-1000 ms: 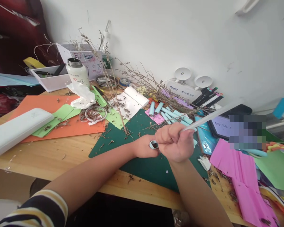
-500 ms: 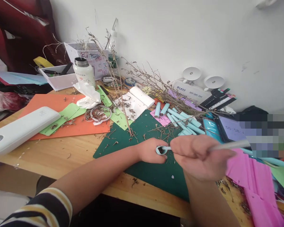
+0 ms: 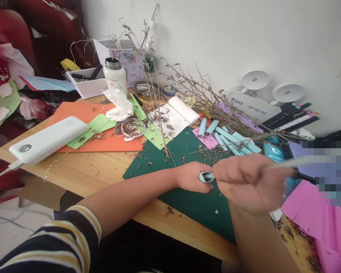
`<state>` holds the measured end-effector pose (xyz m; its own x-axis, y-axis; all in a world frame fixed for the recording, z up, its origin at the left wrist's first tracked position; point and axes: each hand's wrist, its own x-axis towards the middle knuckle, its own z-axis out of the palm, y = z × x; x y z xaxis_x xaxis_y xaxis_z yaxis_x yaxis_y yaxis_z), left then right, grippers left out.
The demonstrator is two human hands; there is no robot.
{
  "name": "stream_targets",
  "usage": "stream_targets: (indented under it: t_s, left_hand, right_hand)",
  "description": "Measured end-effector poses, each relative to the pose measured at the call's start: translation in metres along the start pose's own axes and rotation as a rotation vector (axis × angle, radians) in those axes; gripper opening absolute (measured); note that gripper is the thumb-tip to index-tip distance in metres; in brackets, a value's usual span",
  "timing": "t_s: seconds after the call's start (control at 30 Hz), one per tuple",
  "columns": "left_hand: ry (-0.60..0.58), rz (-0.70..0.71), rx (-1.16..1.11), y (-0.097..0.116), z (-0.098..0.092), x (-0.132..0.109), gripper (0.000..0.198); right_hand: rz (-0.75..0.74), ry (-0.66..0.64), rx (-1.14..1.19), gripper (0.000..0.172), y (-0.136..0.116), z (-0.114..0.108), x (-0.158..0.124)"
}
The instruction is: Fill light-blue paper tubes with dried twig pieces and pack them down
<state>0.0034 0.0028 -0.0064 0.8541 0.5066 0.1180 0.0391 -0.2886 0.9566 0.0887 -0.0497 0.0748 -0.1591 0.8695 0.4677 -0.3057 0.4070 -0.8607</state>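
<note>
My left hand [image 3: 189,177] is wrapped round a light blue paper tube [image 3: 202,179], its open mouth facing up. Closed round a thin pale rod [image 3: 292,162], my right hand [image 3: 247,184] is right beside the tube's mouth. One end of the rod reaches into the tube, and the other sticks out past my right hand. Both hands are over a green cutting mat [image 3: 182,206]. Behind them lie several rolled blue paper tubes [image 3: 230,142], two of them on a pink paper [image 3: 206,141].
Dry branches [image 3: 199,91] stretch across the back, with dried bits scattered on the mat. At left are a white power bank [image 3: 51,138], orange paper [image 3: 122,142] and an uncapped bottle [image 3: 115,77]. Pink paper [image 3: 304,206] lies at right, with a white router [image 3: 251,106] behind.
My right hand has come closer to the tube's mouth, with the rod further into it. My left hand keeps its hold on the tube. The view has turned left.
</note>
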Motion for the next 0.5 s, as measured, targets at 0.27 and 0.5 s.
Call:
stream_targets:
  t_s: [0.27, 0.5]
  left_hand:
    - [-0.062, -0.03, 0.032, 0.005, -0.005, -0.002, 0.006]
    - [-0.083, 0.016, 0.003, 0.003, -0.005, -0.001, 0.017]
  right_hand:
    - [-0.025, -0.075, -0.1, 0.037, 0.0, -0.008, 0.002]
    - [-0.049, 0.03, -0.159, 0.048, -0.003, -0.008, 0.006]
